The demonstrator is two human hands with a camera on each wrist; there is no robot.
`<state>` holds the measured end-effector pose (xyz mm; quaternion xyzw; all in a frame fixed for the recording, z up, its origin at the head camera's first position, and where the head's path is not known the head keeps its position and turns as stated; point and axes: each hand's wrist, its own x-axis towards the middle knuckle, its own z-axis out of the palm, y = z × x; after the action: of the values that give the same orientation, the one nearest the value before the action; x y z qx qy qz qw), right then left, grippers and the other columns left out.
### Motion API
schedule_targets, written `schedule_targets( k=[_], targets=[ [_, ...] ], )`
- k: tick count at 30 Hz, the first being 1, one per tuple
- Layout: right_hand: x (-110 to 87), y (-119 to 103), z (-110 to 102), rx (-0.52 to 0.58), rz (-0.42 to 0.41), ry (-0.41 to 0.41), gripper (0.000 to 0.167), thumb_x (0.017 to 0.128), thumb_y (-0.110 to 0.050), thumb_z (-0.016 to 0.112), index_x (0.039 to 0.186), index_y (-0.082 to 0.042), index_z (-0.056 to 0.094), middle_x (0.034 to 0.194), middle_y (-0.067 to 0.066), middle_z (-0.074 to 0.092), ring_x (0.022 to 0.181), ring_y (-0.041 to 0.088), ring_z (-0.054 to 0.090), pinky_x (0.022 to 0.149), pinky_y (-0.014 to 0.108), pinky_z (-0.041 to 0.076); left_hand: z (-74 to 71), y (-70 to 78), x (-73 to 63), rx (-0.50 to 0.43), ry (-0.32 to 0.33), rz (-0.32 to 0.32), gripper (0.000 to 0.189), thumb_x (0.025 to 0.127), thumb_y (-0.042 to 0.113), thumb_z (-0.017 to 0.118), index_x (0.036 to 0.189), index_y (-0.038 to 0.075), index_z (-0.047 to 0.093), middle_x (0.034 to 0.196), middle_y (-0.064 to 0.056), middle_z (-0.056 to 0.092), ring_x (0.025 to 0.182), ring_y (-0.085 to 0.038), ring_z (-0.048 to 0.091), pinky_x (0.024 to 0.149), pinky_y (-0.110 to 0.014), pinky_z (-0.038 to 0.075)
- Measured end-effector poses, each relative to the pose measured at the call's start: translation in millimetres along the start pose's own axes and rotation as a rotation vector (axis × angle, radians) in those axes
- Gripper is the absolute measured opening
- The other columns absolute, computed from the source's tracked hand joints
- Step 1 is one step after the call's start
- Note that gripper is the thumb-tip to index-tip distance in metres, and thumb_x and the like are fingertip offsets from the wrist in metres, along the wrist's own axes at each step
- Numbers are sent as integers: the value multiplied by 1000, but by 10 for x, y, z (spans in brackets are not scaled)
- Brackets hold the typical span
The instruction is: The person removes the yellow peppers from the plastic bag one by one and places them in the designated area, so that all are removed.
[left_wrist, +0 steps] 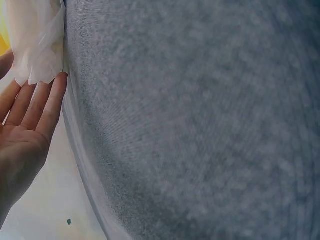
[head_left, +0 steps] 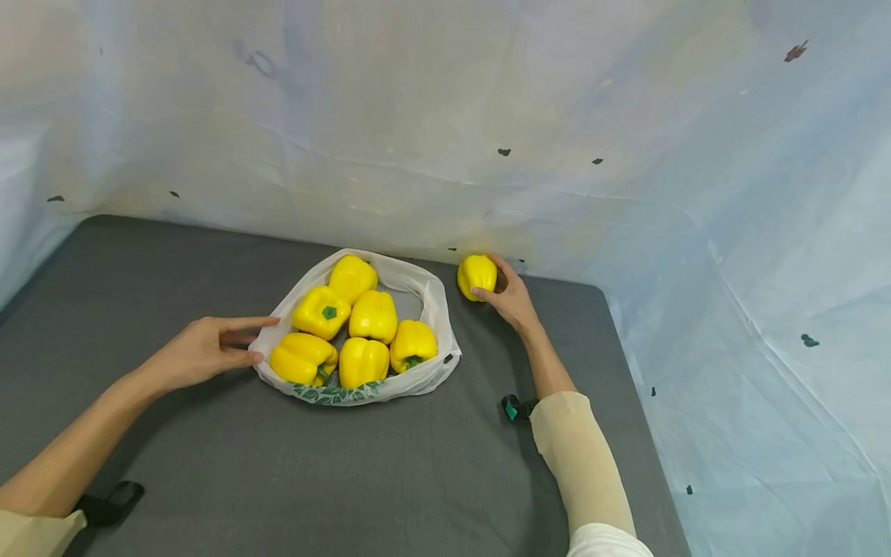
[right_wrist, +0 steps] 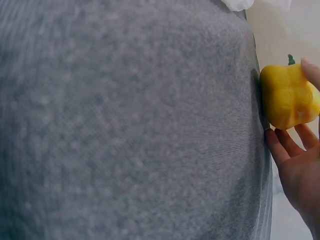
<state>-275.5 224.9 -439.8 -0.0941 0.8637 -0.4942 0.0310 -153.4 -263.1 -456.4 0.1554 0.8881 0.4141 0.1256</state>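
In the head view, a white plastic bag (head_left: pixel 445 340) with green leaf print stands with its mouth wide, several yellow bell peppers (head_left: pixel 373 316) inside. My left hand (head_left: pixel 191 352) touches the bag's left side, thumb and fingers fairly straight; the left wrist view shows the fingertips against the bag's crumpled wall (left_wrist: pixel 37 45). Right of the bag, near the far table edge, my right hand (head_left: pixel 513 298) holds a single yellow bell pepper (head_left: pixel 476 277) between thumb and fingers. That pepper (right_wrist: pixel 285 95) appears at the right of the right wrist view, the thumb over one side and fingers at the other.
A dark grey cloth covers the table (head_left: pixel 431 472). Pale plastic sheeting (head_left: pixel 418 116) with small dark marks hangs behind the far edge and along the right side. Black straps show at both of my forearms.
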Motion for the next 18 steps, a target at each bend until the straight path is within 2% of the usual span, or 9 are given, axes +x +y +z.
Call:
schedule_targets(
  k=[8, 18],
  targets=[
    [-15, -28, -5, -6, 3, 1, 80, 90, -13, 75, 155, -5, 30, 150, 22, 41, 134, 40, 44, 99, 54, 45, 1, -2, 10, 8, -2, 5, 60, 90, 30, 75, 144, 13, 54, 141, -29, 50, 114, -44, 62, 71, -27, 54],
    [-47, -59, -11, -3, -23, 10, 79, 91, -11, 73, 155, -2, 28, 159, 19, 29, 137, 41, 41, 105, 52, 42, -12, 19, -14, 10, -2, 8, 60, 90, 31, 75, 144, 14, 54, 143, -29, 49, 114, -43, 62, 73, -28, 55]
  ],
)
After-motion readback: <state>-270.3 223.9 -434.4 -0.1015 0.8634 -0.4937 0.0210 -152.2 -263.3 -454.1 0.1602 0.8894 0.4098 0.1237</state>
